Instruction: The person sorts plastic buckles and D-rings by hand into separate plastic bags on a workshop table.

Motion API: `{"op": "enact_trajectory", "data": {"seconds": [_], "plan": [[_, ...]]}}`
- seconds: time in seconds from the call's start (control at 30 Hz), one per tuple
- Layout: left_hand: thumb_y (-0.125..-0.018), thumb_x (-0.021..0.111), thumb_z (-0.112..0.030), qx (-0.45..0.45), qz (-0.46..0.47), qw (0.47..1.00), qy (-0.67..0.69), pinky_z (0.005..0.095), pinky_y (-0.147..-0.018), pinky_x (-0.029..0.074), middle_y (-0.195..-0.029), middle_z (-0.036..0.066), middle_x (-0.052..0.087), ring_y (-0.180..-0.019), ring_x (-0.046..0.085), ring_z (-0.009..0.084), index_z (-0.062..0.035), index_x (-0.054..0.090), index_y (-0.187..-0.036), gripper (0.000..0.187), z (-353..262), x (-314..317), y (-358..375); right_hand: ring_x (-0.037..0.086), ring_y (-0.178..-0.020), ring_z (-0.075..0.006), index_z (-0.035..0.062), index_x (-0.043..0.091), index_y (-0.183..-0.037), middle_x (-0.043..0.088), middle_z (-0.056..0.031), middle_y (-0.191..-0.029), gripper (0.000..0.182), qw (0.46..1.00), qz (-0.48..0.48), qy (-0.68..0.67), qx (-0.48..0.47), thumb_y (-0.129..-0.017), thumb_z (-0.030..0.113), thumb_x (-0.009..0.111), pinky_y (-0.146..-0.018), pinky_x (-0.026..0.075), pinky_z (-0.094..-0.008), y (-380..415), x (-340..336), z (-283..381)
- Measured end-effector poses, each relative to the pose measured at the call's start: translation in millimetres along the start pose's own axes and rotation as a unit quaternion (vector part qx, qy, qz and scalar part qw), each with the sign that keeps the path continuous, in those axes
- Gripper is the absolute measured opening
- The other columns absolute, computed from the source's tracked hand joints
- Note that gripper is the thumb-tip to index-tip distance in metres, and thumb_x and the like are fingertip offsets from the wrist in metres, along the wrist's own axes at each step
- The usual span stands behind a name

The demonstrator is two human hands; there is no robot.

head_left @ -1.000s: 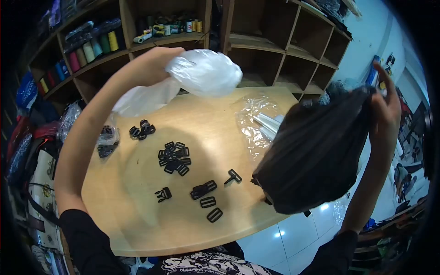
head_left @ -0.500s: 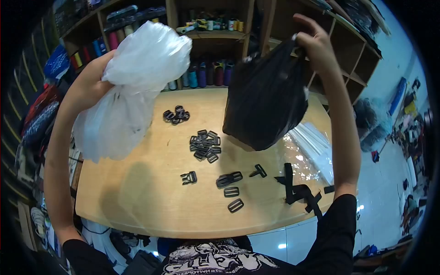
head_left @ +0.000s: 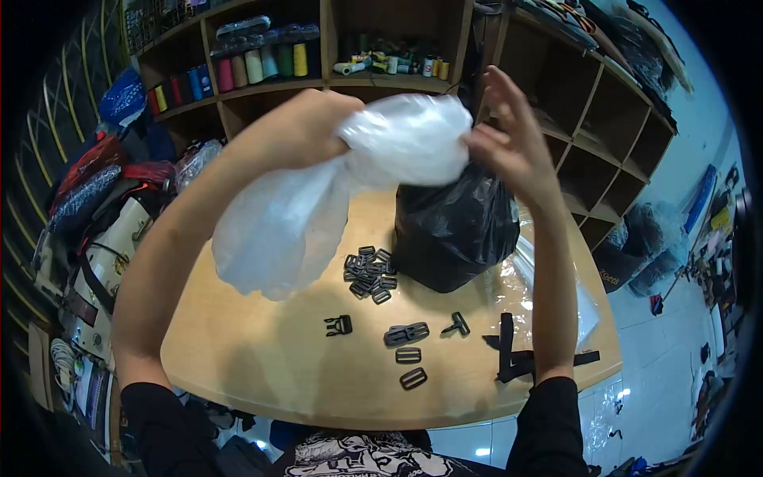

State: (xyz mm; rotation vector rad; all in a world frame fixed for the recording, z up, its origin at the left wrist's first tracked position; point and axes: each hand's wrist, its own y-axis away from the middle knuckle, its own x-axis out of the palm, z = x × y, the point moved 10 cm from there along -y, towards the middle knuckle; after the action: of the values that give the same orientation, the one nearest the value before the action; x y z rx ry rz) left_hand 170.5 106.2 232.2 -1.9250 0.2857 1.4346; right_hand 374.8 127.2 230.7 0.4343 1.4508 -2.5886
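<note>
My left hand [head_left: 318, 127] is closed round the neck of a translucent white plastic bag [head_left: 278, 226], whose bunched top puffs out to the right and whose full lower part hangs over the table. My right hand [head_left: 513, 139] has its fingers spread, the thumb side right at the edge of that bunched top. Below it sits a filled black plastic bag [head_left: 453, 230], its top hidden behind the white plastic and my hand. Near it lie a pile of black slide buckles [head_left: 369, 273], a side-release buckle half [head_left: 338, 325] and a T-shaped black plastic piece [head_left: 456, 324].
Several more black buckles [head_left: 406, 334] lie toward the front of the wooden table [head_left: 302, 389]. Black webbing strips [head_left: 517, 366] and clear plastic packaging [head_left: 584, 314] are at the right. Shelves with thread spools [head_left: 254, 67] stand behind the table.
The white bag has moved right, toward my right hand. The black bag has come down, and my right hand has let go of it and shifted left. The view has shifted slightly.
</note>
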Motion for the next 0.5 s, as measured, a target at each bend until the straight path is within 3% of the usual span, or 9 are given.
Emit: {"op": "enact_trajectory", "data": {"seconds": [0.07,0.1,0.13,0.2,0.27,0.33,0.4,0.43,0.5], "plan": [[-0.077,0.071,-0.005,0.009,-0.002,1.0,-0.008,0.0352,-0.082,0.051,-0.092,0.02,0.068,-0.092,0.067,0.0295,0.0019,0.059,-0.107,0.033,-22,13,-14,0.048,-0.127,-0.037,0.0077,0.022,-0.151,0.036,-0.0241,-0.146,0.107,0.977,0.09,0.15,-0.125,-0.067,0.028,0.085,-0.104,0.039,-0.0369,11,36,29],[-0.074,0.074,-0.007,-0.011,0.009,0.999,0.04,0.035,-0.083,0.051,-0.096,0.019,0.067,-0.092,0.067,0.0287,0.0001,0.056,-0.11,0.041,-28,18,-21,0.054,-0.122,-0.0352,0.0075,0.019,-0.151,0.045,-0.026,-0.14,0.11,0.984,0.167,0.062,-0.013,-0.066,0.028,0.085,-0.101,0.042,-0.0378,19,56,24],[-0.074,0.074,-0.007,-0.002,0.014,0.999,0.041,0.035,-0.083,0.051,-0.096,0.019,0.067,-0.092,0.067,0.0287,0.0001,0.056,-0.11,0.041,-35,22,-23,0.063,-0.107,-0.0329,0.0051,0.032,-0.146,0.062,-0.0236,-0.117,0.09,0.984,0.158,0.068,0.034,-0.071,0.02,0.08,-0.096,0.046,-0.0368,25,63,11],[-0.071,0.078,-0.009,0.021,-0.039,0.99,0.131,0.0338,-0.086,0.051,-0.107,0.018,0.066,-0.097,0.065,0.0292,-0.0016,0.055,-0.113,0.049,-47,14,-28,0.067,-0.093,-0.0252,0.0015,0.053,-0.13,0.068,-0.0165,-0.095,0.057,0.996,0.087,0.002,-0.024,-0.077,0.012,0.071,-0.088,0.05,-0.0349,30,63,4],[-0.071,0.077,-0.011,0.018,-0.018,0.989,0.144,0.0338,-0.09,0.05,-0.117,0.018,0.062,-0.103,0.064,0.0273,-0.0008,0.054,-0.118,0.053,-49,17,-21,0.065,-0.09,-0.0173,-0.0007,0.064,-0.112,0.068,-0.0103,-0.094,0.032,0.994,0.013,-0.07,0.078,-0.081,0.007,0.063,-0.083,0.051,-0.0322,40,35,-24],[-0.073,0.076,-0.012,0.01,0.012,1.0,0.015,0.0333,-0.093,0.048,-0.119,0.018,0.061,-0.108,0.062,0.0221,0.0012,0.05,-0.126,0.061,-50,29,-6,0.064,-0.091,-0.0116,0.0007,0.064,-0.111,0.068,-0.0059,-0.098,0.029,0.952,-0.079,-0.252,0.152,-0.082,0.005,0.06,-0.081,0.051,-0.028,48,7,-39],[-0.076,0.071,-0.011,0.027,0.036,0.999,-0.009,0.0332,-0.091,0.049,-0.115,0.017,0.063,-0.105,0.063,0.0194,0.0025,0.051,-0.127,0.056,-45,42,-9,0.065,-0.092,-0.0146,-0.0006,0.062,-0.114,0.068,-0.0085,-0.1,0.033,0.94,-0.138,-0.258,0.175,-0.082,0.008,0.064,-0.082,0.052,-0.0293,57,-12,-42],[-0.077,0.068,-0.009,-0.045,0.047,0.992,0.108,0.0333,-0.087,0.051,-0.11,0.016,0.065,-0.1,0.064,0.0193,0.0029,0.055,-0.122,0.048,-37,48,-13,0.065,-0.092,-0.0146,-0.0006,0.062,-0.114,0.068,-0.0085,-0.1,0.033,0.94,-0.141,-0.256,0.174,-0.082,0.008,0.064,-0.082,0.052,-0.0293,61,-13,-40],[-0.082,0.061,-0.006,-0.118,-0.004,0.93,0.348,0.0335,-0.076,0.054,-0.093,0.011,0.069,-0.086,0.066,0.0187,0.0032,0.065,-0.107,0.026,-34,67,-16,0.064,-0.098,-0.0211,-0.0016,0.06,-0.119,0.067,-0.0124,-0.106,0.042,0.988,-0.076,-0.023,0.134,-0.08,0.012,0.069,-0.087,0.051,-0.0335,76,-4,-16]]}}
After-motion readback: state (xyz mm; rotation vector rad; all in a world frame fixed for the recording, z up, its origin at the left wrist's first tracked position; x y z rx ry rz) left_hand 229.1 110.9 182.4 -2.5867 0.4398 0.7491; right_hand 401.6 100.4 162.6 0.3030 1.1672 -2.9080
